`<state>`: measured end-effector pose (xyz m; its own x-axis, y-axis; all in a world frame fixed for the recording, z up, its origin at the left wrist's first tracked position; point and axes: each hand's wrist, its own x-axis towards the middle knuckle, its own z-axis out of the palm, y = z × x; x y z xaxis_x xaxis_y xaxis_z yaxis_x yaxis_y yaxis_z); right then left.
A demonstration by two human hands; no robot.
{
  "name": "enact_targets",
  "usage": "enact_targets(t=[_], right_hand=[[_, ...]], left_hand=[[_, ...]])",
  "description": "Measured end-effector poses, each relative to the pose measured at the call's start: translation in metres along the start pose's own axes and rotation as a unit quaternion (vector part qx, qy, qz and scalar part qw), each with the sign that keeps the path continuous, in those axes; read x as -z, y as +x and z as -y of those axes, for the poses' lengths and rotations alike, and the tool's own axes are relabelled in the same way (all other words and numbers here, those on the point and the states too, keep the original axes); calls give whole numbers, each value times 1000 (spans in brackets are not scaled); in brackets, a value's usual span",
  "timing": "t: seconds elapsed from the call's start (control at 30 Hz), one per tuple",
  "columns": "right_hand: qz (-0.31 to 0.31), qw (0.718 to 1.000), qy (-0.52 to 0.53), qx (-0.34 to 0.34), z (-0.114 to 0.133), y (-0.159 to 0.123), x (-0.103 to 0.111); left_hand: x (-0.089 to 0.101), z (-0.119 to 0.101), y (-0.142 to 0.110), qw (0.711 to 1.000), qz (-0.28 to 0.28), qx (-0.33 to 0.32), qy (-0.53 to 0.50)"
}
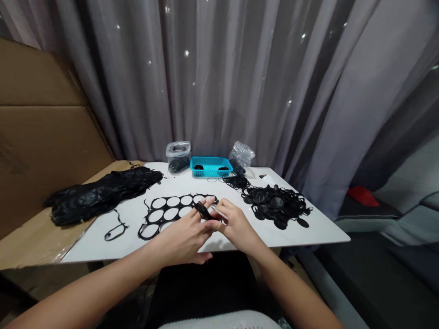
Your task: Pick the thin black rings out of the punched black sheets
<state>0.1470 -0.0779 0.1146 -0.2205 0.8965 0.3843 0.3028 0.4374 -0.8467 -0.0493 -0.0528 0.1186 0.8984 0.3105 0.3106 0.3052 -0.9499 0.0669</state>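
Over the near part of the white table, my two hands meet. Thin black bands (203, 211) are looped in a bundle around the fingers of my left hand (183, 237), which are stretched out with the thumb apart. The fingers of my right hand (238, 224) are bent and pinched at the bundle's right side; their tips are partly hidden. Below and behind my left hand lies a black sheet with rows of round holes (164, 213), partly covered by that hand. To the right spreads a heap of black discs and rings (274, 203).
A pile of black sheets (103, 194) lies at the left, beside a cardboard box (44, 137). At the back stand a clear tub (179, 155), a blue basket (211, 173) and a plastic bag (242, 155). A loose black strip (116, 232) lies front left.
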Motion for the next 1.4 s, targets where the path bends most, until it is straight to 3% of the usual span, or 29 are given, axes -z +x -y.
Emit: enact_targets(t=[0.13,0.23,0.33,0.47,0.6,0.7,0.83,0.93,1.07,1.27,1.4], right_hand=[[82,985,141,-59,-25,13,-9],[92,965,200,-142,-46,30,-13],[81,949,233,-198,-61,62,-2],[87,939,250,-221,-76,125,35],[80,960,149,-222,-104,194,80],[40,974,4,-223,-133,244,109],[2,963,-114,-246,-170,306,133],[8,959,-137,-250,-194,343,135],[35,949,-161,-270,-222,374,123],[50,899,-263,-347,-255,384,104],[44,860,-360,-358,-266,381,100]], left_hand=[[-21,14,-8,997,46,-17,67],[-36,36,-7,995,69,-41,64],[-42,69,1,996,9,-67,61],[-42,118,6,991,-90,-71,71],[-48,152,-3,991,-133,25,16],[-53,165,-14,990,-86,111,-30],[-55,178,-27,975,-25,199,-93],[-58,188,-34,966,-28,231,-114],[-62,197,-39,961,-33,237,-136],[-66,198,-43,962,-11,239,-131],[-69,197,-44,963,3,234,-134]])
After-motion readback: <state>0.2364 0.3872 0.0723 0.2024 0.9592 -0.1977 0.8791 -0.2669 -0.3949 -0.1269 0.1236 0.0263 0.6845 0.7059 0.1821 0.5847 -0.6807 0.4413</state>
